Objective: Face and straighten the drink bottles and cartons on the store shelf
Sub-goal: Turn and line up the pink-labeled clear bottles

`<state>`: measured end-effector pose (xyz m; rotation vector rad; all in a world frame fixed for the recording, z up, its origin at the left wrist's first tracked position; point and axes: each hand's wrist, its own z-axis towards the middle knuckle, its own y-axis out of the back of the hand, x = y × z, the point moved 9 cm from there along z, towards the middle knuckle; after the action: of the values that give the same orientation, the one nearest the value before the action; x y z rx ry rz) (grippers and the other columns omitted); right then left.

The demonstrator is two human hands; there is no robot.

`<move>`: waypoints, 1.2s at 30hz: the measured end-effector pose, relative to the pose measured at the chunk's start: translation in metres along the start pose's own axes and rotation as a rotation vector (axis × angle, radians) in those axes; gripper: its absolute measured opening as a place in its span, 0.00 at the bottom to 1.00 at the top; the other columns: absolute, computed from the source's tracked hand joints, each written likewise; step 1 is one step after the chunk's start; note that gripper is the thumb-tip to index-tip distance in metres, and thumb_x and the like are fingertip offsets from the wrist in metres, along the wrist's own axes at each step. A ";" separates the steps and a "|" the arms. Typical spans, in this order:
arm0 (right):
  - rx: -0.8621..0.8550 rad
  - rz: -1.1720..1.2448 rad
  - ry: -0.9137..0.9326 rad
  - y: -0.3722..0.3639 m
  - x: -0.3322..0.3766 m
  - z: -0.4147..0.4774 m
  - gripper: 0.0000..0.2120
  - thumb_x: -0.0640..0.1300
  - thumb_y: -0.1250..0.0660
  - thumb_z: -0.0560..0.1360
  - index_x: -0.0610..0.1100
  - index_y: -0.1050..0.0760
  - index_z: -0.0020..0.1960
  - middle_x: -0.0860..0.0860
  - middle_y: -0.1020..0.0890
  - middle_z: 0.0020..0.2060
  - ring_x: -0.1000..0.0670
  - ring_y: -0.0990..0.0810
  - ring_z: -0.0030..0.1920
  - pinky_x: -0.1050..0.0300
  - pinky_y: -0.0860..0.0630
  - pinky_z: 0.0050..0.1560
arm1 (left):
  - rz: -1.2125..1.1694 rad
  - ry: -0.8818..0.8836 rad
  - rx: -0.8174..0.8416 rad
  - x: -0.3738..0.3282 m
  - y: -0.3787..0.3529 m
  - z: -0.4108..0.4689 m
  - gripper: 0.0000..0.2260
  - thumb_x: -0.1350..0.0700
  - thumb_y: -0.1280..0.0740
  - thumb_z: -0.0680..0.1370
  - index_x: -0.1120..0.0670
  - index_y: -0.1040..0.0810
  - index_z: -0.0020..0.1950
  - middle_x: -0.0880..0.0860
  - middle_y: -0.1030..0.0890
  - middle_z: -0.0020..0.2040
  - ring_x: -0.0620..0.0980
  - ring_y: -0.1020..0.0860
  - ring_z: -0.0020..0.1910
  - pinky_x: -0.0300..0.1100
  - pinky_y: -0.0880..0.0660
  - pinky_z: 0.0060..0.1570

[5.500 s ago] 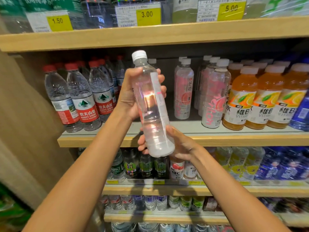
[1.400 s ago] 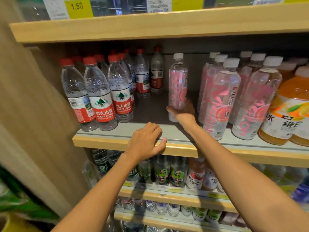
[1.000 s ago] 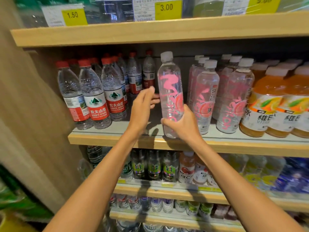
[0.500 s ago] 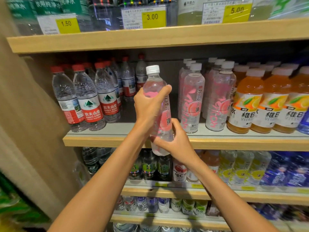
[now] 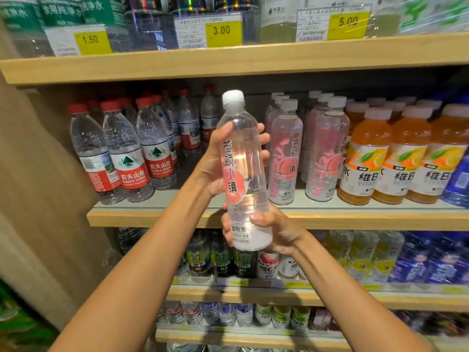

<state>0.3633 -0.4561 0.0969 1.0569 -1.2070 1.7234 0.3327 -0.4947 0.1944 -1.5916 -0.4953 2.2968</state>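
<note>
A clear peach-water bottle (image 5: 242, 158) with a white cap and pink label is held upright in the air in front of the middle shelf (image 5: 330, 219), its printed label facing me. My left hand (image 5: 215, 161) grips its upper body from the left, fingers wrapped behind. My right hand (image 5: 271, 227) grips its base from the right. Two rows of the same pink-labelled bottles (image 5: 285, 153) stand on the shelf just right of it. An open gap on the shelf lies behind the held bottle.
Red-capped water bottles (image 5: 129, 153) fill the shelf's left part, orange vitamin drinks (image 5: 365, 158) and a blue bottle (image 5: 459, 179) the right. Price tags (image 5: 223, 30) hang on the upper shelf. Lower shelves hold several small bottles (image 5: 220, 257). A beige side wall (image 5: 38, 199) bounds the left.
The bottle was pulled off the shelf and lifted. Since half a second ago it has been turned so its label faces me, and my left hand has shifted round its upper body.
</note>
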 end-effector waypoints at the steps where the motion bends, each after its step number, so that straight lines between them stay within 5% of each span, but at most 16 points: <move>1: -0.035 -0.019 0.008 0.002 0.001 -0.001 0.34 0.51 0.21 0.62 0.37 0.30 0.60 0.42 0.19 0.46 0.44 0.18 0.43 0.52 0.21 0.44 | 0.013 -0.006 -0.026 0.000 0.004 -0.001 0.32 0.44 0.19 0.57 0.58 0.20 0.54 0.54 0.17 0.48 0.51 0.18 0.44 0.44 0.21 0.45; 6: -0.252 -0.215 0.106 0.019 0.018 -0.010 0.24 0.46 0.26 0.62 0.40 0.25 0.55 0.43 0.17 0.43 0.45 0.17 0.42 0.52 0.20 0.45 | 0.325 -0.072 -0.287 -0.013 0.029 -0.011 0.38 0.36 0.21 0.55 0.57 0.21 0.58 0.56 0.17 0.54 0.53 0.18 0.52 0.47 0.20 0.48; 10: -0.509 -0.435 0.149 0.035 0.032 -0.018 0.27 0.51 0.25 0.58 0.41 0.24 0.54 0.47 0.16 0.43 0.49 0.17 0.44 0.58 0.20 0.45 | 0.536 -0.256 -0.557 -0.039 0.049 -0.030 0.29 0.41 0.26 0.64 0.59 0.21 0.57 0.58 0.17 0.53 0.53 0.17 0.51 0.45 0.21 0.52; 13: -0.712 -0.684 0.173 0.045 0.041 -0.022 0.25 0.48 0.22 0.65 0.44 0.27 0.57 0.51 0.17 0.45 0.53 0.18 0.46 0.65 0.23 0.44 | 0.673 -0.338 -0.657 -0.046 0.049 -0.040 0.17 0.46 0.31 0.75 0.58 0.19 0.54 0.55 0.15 0.50 0.51 0.17 0.50 0.40 0.22 0.47; 15: -0.809 -0.801 0.195 0.046 0.042 -0.024 0.26 0.48 0.23 0.67 0.45 0.30 0.59 0.53 0.19 0.48 0.56 0.19 0.47 0.66 0.24 0.46 | 0.714 -0.335 -0.704 -0.043 0.043 -0.040 0.18 0.43 0.34 0.77 0.57 0.18 0.54 0.54 0.15 0.51 0.50 0.18 0.52 0.42 0.22 0.50; 23: -0.806 -0.910 0.279 0.028 0.022 -0.015 0.26 0.43 0.29 0.74 0.43 0.41 0.63 0.55 0.27 0.55 0.60 0.25 0.54 0.76 0.31 0.48 | 0.798 -0.401 -0.915 -0.039 0.028 -0.038 0.23 0.44 0.27 0.72 0.54 0.24 0.62 0.50 0.19 0.56 0.45 0.21 0.55 0.46 0.24 0.59; 27: -0.753 -0.798 0.212 0.036 0.022 -0.016 0.27 0.47 0.29 0.74 0.46 0.40 0.66 0.52 0.24 0.58 0.59 0.23 0.56 0.65 0.26 0.56 | 0.799 -0.425 -0.819 -0.047 0.027 -0.039 0.13 0.47 0.29 0.74 0.53 0.20 0.54 0.48 0.17 0.47 0.43 0.19 0.47 0.41 0.23 0.48; 30: -0.594 -0.601 0.133 0.041 0.027 -0.017 0.29 0.52 0.27 0.71 0.43 0.34 0.66 0.50 0.21 0.59 0.54 0.21 0.58 0.52 0.26 0.63 | 0.730 -0.323 -0.656 -0.048 0.033 -0.033 0.17 0.43 0.31 0.72 0.56 0.19 0.49 0.51 0.17 0.43 0.47 0.18 0.43 0.48 0.20 0.46; 33: -0.344 -0.291 0.086 0.026 0.029 -0.014 0.37 0.59 0.22 0.61 0.44 0.30 0.64 0.49 0.18 0.56 0.50 0.20 0.58 0.56 0.23 0.57 | 0.416 -0.201 -0.415 -0.038 0.034 -0.021 0.24 0.40 0.26 0.65 0.57 0.20 0.50 0.54 0.16 0.45 0.51 0.17 0.43 0.47 0.20 0.44; 36: -0.191 -0.206 0.047 0.009 0.028 -0.007 0.38 0.56 0.22 0.62 0.40 0.29 0.64 0.41 0.19 0.57 0.44 0.20 0.58 0.50 0.23 0.60 | 0.100 -0.105 -0.111 -0.028 0.016 -0.008 0.27 0.40 0.23 0.63 0.58 0.21 0.53 0.53 0.18 0.45 0.49 0.19 0.41 0.42 0.22 0.45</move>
<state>0.3432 -0.4481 0.1178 0.9833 -1.1648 1.4380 0.3489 -0.5200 0.2085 -1.5857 -0.5904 2.4767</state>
